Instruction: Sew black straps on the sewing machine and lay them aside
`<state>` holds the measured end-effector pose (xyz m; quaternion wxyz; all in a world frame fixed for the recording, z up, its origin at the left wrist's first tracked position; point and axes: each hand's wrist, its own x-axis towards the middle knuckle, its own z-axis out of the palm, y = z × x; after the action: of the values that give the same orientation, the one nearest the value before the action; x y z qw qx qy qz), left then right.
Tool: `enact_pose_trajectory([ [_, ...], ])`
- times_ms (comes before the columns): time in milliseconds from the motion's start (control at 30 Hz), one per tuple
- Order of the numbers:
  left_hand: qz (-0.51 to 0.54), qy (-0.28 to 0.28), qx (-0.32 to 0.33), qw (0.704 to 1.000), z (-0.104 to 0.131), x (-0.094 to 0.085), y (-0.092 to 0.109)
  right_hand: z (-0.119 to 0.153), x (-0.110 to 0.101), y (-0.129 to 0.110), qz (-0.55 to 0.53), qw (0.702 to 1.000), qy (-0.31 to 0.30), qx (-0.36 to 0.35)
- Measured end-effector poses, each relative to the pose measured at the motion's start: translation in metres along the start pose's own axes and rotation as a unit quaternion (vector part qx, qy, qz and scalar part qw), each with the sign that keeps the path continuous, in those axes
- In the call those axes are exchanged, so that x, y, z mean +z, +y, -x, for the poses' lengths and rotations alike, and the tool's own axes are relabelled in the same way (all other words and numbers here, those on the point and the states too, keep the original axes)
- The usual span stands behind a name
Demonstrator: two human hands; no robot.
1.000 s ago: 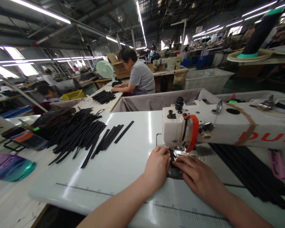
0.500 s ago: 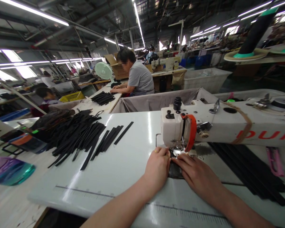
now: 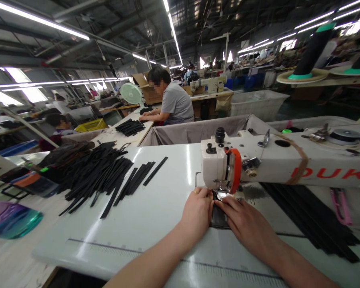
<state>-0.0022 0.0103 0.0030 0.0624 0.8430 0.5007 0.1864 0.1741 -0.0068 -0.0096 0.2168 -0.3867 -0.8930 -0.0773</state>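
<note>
Shifted since the earlier frame: the view, slightly, so the sewing machine (image 3: 258, 160) sits further left in it; both hands stay just before its needle.

Left hand (image 3: 198, 208), one: palm down, forearm slanting up from the bottom edge; fingers bent and together, tips at the cloth near the metal foot (image 3: 220, 195).
Right hand (image 3: 244, 218), one: palm down, forearm from the lower right; fingers together, reaching left onto the cloth. Whether either hand pinches, cannot tell.
Dark cloth (image 3: 219, 218), one piece: flat between the hands, its far end at the foot.
Single black strip (image 3: 156, 171), one: on the white table (image 3: 156, 216), left of the machine, beside a small row of strips (image 3: 135, 182) and a large heap (image 3: 96, 172), both overlapping, count unclear.
Pink snips (image 3: 341, 206), one: right of the long black strips (image 3: 312, 220), count unclear.
Thread cones (image 3: 312, 52), two: upper right.
Green fan (image 3: 131, 93), one.
</note>
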Motion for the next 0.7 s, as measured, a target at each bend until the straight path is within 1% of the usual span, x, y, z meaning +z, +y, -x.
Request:
enact_pose_trajectory([
  [233, 0.029, 0.009, 0.008, 1.000, 0.005, -0.002, 0.002, 0.002, 0.001, 0.003, -0.004, 1.000, 0.020, -0.016],
  [300, 0.068, 0.038, -0.001, 0.997, 0.005, 0.000, 0.000, 0.004, 0.002, 0.004, -0.010, 1.000, 0.021, -0.017],
  [367, 0.103, 0.084, -0.029, 0.991, 0.002, 0.002, -0.006, 0.005, 0.003, 0.005, -0.013, 1.000, 0.019, -0.016],
  [400, 0.110, 0.099, -0.036, 0.988, -0.001, 0.004, -0.009, 0.006, 0.003, 0.005, -0.015, 1.000, 0.018, -0.015],
  [433, 0.107, 0.101, -0.034, 0.988, -0.004, 0.005, -0.013, 0.006, 0.003, 0.005, -0.019, 1.000, 0.016, -0.013],
  [467, 0.097, 0.090, -0.022, 0.991, -0.008, 0.006, -0.017, 0.007, 0.004, 0.005, -0.023, 1.000, 0.015, -0.011],
  [533, 0.068, 0.047, 0.012, 0.997, -0.014, 0.006, -0.025, 0.007, 0.003, 0.005, -0.031, 0.999, 0.016, -0.010],
  [567, 0.051, 0.031, 0.019, 0.998, -0.016, 0.004, -0.028, 0.007, 0.003, 0.005, -0.034, 0.999, 0.018, -0.010],
  [633, 0.013, 0.028, -0.001, 1.000, -0.017, -0.002, -0.033, 0.006, 0.001, 0.005, -0.040, 0.999, 0.021, -0.009],
  [700, -0.035, 0.046, -0.058, 0.997, -0.016, -0.011, -0.037, 0.006, 0.000, 0.004, -0.049, 0.999, 0.021, -0.007],
])
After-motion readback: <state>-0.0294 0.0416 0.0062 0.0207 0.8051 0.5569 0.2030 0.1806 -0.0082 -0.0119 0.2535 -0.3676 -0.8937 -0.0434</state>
